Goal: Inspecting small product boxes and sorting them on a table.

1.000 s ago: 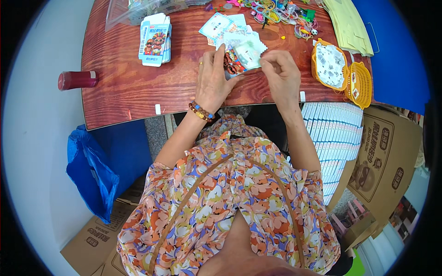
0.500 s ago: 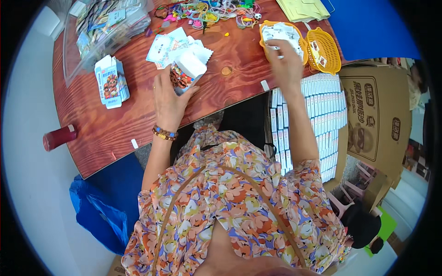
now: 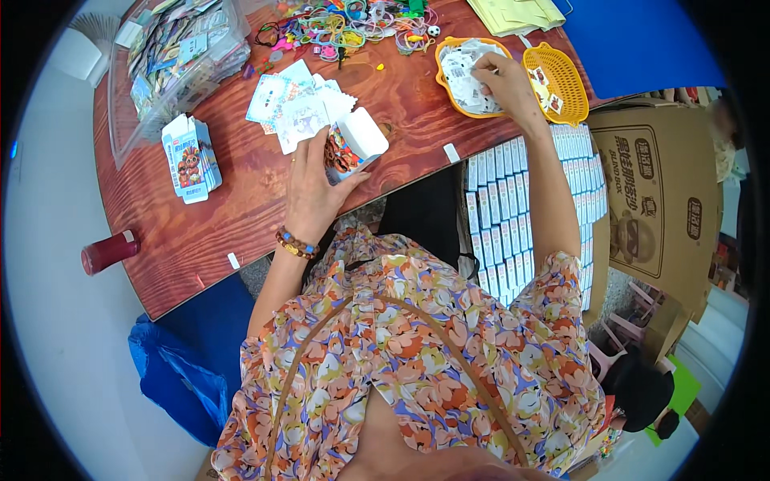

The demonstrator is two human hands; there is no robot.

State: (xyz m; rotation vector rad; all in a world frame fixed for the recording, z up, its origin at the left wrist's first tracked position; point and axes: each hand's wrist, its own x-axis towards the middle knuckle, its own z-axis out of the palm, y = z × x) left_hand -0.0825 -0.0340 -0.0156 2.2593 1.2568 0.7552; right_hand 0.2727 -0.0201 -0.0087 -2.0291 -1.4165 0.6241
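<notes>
My left hand [image 3: 314, 178] grips a small open box [image 3: 367, 133] with a white inside and a colourful printed side, near the table's front edge. White and pale-blue printed cards [image 3: 301, 117] lie right behind that hand, partly hidden by it. At the right, my right hand [image 3: 512, 86] reaches over a yellow plastic basket [image 3: 443, 78] full of small white packets [image 3: 465, 74]. Its thumb and fingers come together at the packets. Whether a packet is between the fingertips is too small to tell.
A second yellow basket [image 3: 579, 88] holds a few small cards. Flat light-blue boxes [image 3: 191, 160] are stacked at left, near a clear bin [image 3: 128, 120] of packets and a dark red cylinder [image 3: 111, 252]. Trinkets [image 3: 345, 30] lie behind. Rows of boxes [image 3: 499, 208] fill a carton [image 3: 654, 192].
My right hand has settled over the packets, its fingers now drawn together. My left hand still holds the box, which appears slightly farther right and lower as the whole view shifts.
</notes>
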